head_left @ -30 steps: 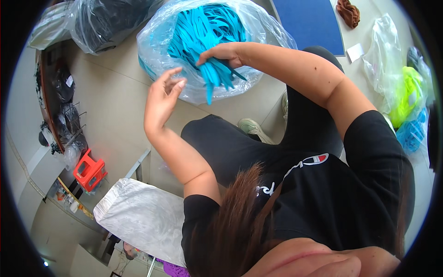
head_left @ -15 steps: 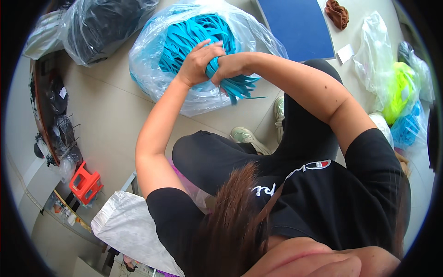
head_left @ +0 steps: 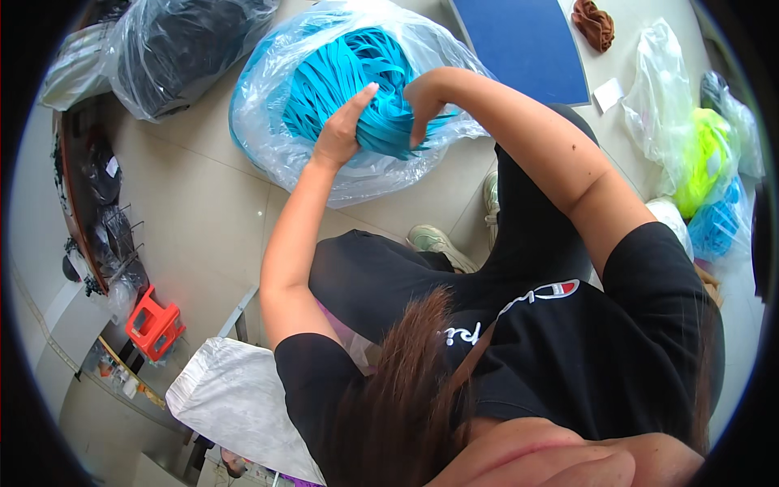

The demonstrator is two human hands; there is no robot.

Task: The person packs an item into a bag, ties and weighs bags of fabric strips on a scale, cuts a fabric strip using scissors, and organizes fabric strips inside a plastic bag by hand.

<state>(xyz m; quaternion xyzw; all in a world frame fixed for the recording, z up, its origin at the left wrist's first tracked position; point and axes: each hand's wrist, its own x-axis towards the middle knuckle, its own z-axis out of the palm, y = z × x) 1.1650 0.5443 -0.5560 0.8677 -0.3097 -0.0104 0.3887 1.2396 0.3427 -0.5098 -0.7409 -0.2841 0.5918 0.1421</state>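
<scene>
A large heap of turquoise flat strips [head_left: 337, 77] fills a clear plastic bag [head_left: 258, 122] on the floor in front of me. At the heap's near side, my left hand [head_left: 341, 138] rests against a loose bunch of strips [head_left: 388, 134]. Its thumb is stretched upward, away from the strips, while the other fingers are partly hidden by them. My right hand [head_left: 426, 99] arches over the bunch's right end with thumb and fingers apart. Strip ends fan out beside its fingertips.
A bag of dark material [head_left: 182, 57] stands at the far left. A blue board [head_left: 523, 49] lies beyond the turquoise heap. At right are clear bags with neon-yellow [head_left: 702, 158] and blue [head_left: 718, 227] material. A red stool [head_left: 154, 325] is at left; my shoes [head_left: 438, 243] are near the bag.
My hands have moved apart from their clasp around the bunch. The strips between them have loosened and spread against the heap. My left forearm has shifted slightly right.
</scene>
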